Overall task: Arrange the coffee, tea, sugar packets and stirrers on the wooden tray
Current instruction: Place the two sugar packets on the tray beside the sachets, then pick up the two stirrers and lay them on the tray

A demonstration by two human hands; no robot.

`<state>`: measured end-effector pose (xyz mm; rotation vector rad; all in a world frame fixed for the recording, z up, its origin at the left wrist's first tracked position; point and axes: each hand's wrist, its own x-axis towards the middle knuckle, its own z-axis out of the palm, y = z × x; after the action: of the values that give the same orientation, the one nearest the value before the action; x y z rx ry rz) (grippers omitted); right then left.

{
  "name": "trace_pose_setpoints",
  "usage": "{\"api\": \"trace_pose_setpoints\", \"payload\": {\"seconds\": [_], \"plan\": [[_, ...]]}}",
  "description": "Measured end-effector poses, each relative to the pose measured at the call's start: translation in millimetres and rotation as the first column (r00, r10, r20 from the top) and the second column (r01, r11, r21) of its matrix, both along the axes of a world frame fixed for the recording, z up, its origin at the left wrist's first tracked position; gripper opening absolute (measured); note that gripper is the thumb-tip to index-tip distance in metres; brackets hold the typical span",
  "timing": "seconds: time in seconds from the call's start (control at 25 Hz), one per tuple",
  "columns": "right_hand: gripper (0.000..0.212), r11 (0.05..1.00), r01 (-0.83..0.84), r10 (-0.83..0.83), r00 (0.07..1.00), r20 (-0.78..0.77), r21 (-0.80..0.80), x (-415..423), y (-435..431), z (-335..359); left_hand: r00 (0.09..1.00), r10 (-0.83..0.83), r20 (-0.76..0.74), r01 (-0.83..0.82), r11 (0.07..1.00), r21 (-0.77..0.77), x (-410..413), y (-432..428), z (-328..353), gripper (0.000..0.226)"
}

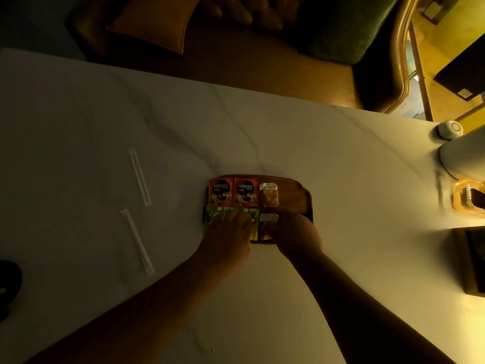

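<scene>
While both hands press flat on tray packets, stirrers [140, 177] lie lengthwise, well left, nearer left hand [227, 233].

Green tea packets [213, 216] half hidden under left hand [227, 236].

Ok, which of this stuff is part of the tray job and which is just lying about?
Job: wooden tray, two coffee packets, green tea packets, two sugar packets, two stirrers.

Lying about: white round thing, clear plastic box.
</scene>
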<state>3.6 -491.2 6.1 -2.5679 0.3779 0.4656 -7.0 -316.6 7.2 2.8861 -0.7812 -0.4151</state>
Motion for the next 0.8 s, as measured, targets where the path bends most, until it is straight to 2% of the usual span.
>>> {"api": "trace_pose_setpoints", "payload": {"seconds": [0.12, 0.2, 0.36, 0.44, 0.56, 0.68, 0.8], "plan": [[0.011, 0.997, -0.018, 0.022, 0.998, 0.064, -0.072, -2, 9, 5, 0.999, 0.019, 0.045, -0.015, 0.996, -0.084, -2, 7, 6, 0.035], [0.014, 0.997, -0.055, 0.062, 0.992, 0.113, -0.063, 1, 25, 10, 0.99, 0.098, 0.105, -0.084, 0.988, -0.132, -4, 23, 8, 0.032], [0.021, 0.967, -0.255, 0.25, 0.954, 0.166, 0.009, 22, 84, 17, 0.937, 0.339, 0.081, -0.338, 0.941, -0.028, -11, 87, 8, 0.027], [0.034, 0.915, -0.402, 0.392, 0.9, 0.191, 0.019, 30, 125, 19, 0.901, 0.43, 0.048, -0.432, 0.9, 0.052, -16, 127, 6, 0.03], [0.047, 0.82, -0.573, 0.56, 0.802, 0.209, 0.003, 38, 188, 13, 0.807, 0.59, -0.023, -0.582, 0.802, 0.136, -24, 184, 2, 0.048], [0.057, 0.735, -0.678, 0.673, 0.727, 0.14, -0.012, 49, 240, 0, 0.703, 0.703, -0.11, -0.696, 0.711, 0.099, -29, 227, -4, 0.055], [0.058, 0.652, -0.755, 0.758, 0.652, 0.028, -0.076, 57, 274, -16, 0.628, 0.767, -0.13, -0.771, 0.637, 0.03, -33, 262, -9, 0.049]]}}
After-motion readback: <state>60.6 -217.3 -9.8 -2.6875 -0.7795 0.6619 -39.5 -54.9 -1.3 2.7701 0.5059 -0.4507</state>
